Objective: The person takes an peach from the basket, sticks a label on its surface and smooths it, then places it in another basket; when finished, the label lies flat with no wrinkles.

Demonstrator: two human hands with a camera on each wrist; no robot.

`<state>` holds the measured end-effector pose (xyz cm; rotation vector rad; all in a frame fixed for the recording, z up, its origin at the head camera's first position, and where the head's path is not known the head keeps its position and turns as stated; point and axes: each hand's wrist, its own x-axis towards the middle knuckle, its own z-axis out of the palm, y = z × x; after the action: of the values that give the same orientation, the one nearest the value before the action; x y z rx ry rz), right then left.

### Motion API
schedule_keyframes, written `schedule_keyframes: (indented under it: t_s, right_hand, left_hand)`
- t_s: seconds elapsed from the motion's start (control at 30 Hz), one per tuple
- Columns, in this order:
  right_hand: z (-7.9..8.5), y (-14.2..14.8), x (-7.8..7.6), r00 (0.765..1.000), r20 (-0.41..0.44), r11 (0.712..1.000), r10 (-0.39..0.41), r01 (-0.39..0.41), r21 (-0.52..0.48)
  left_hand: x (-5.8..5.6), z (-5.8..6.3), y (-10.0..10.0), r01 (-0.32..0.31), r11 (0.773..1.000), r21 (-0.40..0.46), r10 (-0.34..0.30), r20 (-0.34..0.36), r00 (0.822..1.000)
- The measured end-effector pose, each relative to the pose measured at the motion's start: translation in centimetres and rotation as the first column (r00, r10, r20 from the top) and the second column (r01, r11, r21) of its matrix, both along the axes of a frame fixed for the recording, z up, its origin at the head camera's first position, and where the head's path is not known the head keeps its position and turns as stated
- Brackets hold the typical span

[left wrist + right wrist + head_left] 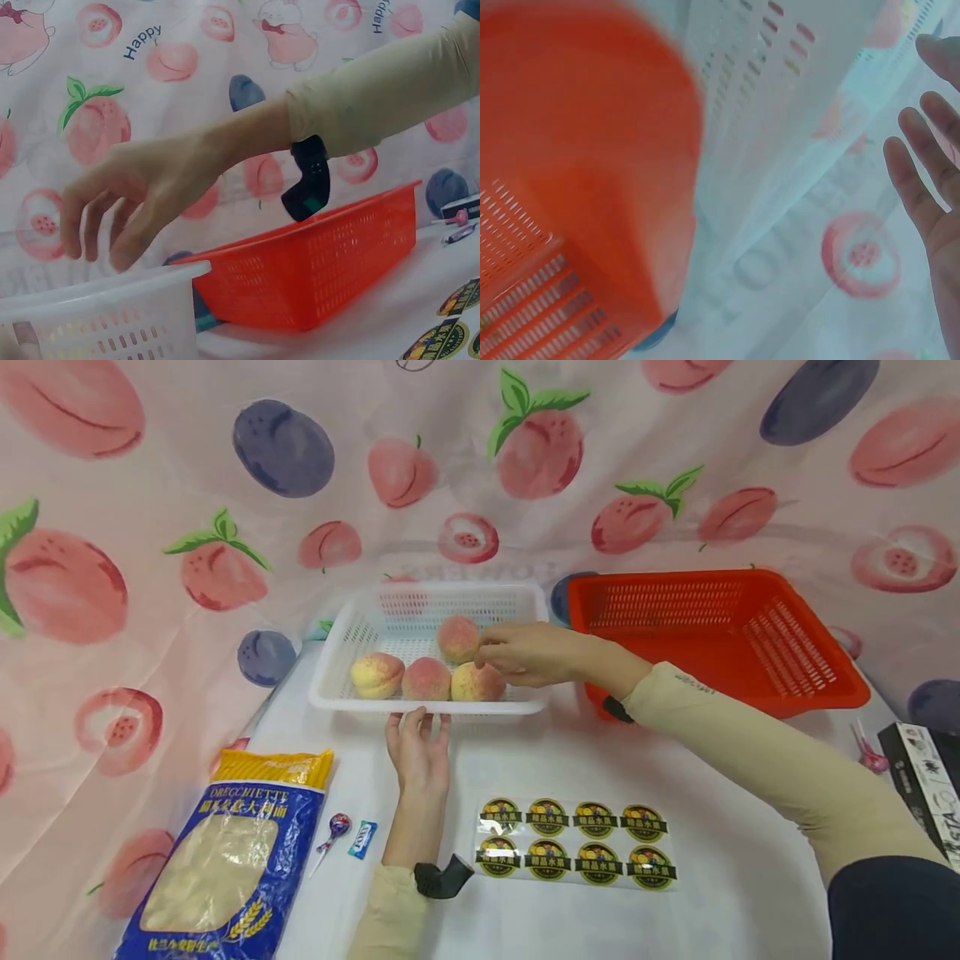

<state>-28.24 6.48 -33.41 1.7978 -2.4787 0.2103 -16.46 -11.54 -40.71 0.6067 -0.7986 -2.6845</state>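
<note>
A white basket (pixel 337 668) stands at the back of the table with several peaches in it. Three lie in a row at its front wall; the left one (pixel 377 674) is yellowish. A fourth peach (pixel 457 637) lies behind them. My right hand (pixel 487 653) reaches in from the right, its fingertips hanging loosely over the rightmost peach (pixel 472 685), gripping nothing. The left wrist view shows this right hand (pixel 97 240) above the white basket (pixel 112 300). My left hand (pixel 418 743) lies flat, its straight fingers touching the basket's front rim.
An empty red basket (pixel 720 635) stands right of the white one. A sheet of round stickers (pixel 577 843) lies in front. A blue pasta bag (pixel 225 860), a lollipop (pixel 333 831) and a small blue packet (pixel 362 839) lie left. A black box (pixel 926 777) sits at the right edge.
</note>
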Motion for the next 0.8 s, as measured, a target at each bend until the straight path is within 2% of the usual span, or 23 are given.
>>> schedule_keyframes:
  t_s: [0.1, 0.3, 0.47, 0.67, 0.8]
  right_hand:
    - [-0.3, -1.1, -0.2, 0.999, -0.026, 0.998, 0.026, -0.025, 0.055]
    - [-1.1, -2.7, -0.5, 0.998, -0.048, 0.983, 0.035, -0.026, 0.180]
    - [-2.1, -4.0, -0.8, 0.997, -0.022, 0.973, 0.068, -0.062, 0.223]
    - [-2.9, -4.6, -1.1, 0.994, -0.043, 0.962, 0.097, -0.082, 0.260]
    - [-3.7, -5.0, -1.2, 0.997, 0.009, 0.957, 0.076, -0.075, 0.279]
  left_hand:
    - [-0.3, 0.1, 0.0, -0.008, 1.000, 0.016, 0.008, -0.010, 1.000]
    - [-0.3, 0.0, 0.2, -0.008, 1.000, 0.010, 0.008, -0.009, 1.000]
    - [-0.3, -0.1, 0.2, -0.009, 1.000, 0.021, 0.010, -0.020, 1.000]
    - [-0.4, -0.1, 0.4, -0.019, 0.999, 0.040, 0.020, -0.028, 0.999]
    - [-0.3, -0.3, 0.3, -0.022, 0.999, 0.035, 0.023, -0.022, 1.000]
